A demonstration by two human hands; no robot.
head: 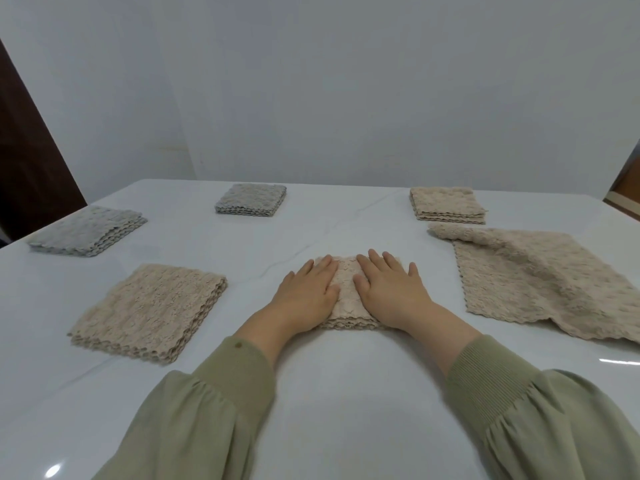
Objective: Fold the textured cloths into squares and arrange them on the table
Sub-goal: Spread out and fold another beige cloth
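Pressing down with straight fingers, the left grip (308,289) and right grip (391,292) lie side by side on the folded beige cloth (346,296), released and grasping nothing. Its layered scalloped edge faces the person. Bare white bench (346,393) lies open nearer than the grips and just beyond them. Six cloths show: four beige, two grey. Left of the grips sits a beige square (149,313). Farther left is a grey square (86,230), and beyond is a second grey square (251,199). Beyond-right lies a far beige square (446,206). Right of the grips an unfolded beige cloth (540,282) runs out of view.
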